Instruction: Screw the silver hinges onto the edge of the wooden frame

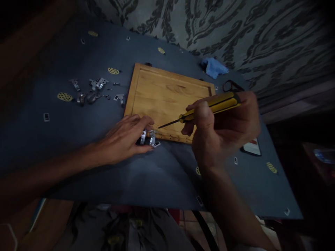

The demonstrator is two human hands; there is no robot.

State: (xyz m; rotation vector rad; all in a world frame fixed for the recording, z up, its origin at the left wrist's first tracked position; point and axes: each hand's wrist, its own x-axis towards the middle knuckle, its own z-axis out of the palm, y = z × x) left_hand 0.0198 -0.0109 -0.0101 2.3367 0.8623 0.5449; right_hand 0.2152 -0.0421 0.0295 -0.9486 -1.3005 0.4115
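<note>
The surface [167,177] carried everything, and on it, between its near and far edges, lay the wooden panel [172,94], flat, with a raised frame along its visible sides. The panel looked whole, so the work left seemed to concern only its metal parts.

The right hand [226,120] gripped a yellow-and-black screwdriver [222,102] above the panel, its tip pointing toward the panel's near left corner; whether the tip touched anything could not be told. The left hand [127,134] rested at that corner, thumb and fingers closed about two shiny metal fittings [152,138] at the panel's near edge. Whether either was already fastened could not be seen, so that step was best judged as under way.

A blue cloth [214,68] lay near the surface's far edge, and a phone [253,147] close to its right edge, partly behind the right wrist.

More was plainly left over: a loose cluster of metal parts [93,94] lay beyond the panel's left edge, with a separate metal piece [120,99] nearer to it. Several small screws [116,83] were scattered between, apparently unused. Smallest of all, dark marks like holes [171,136] ran along the panel's near edge, seemingly unfilled.
</note>
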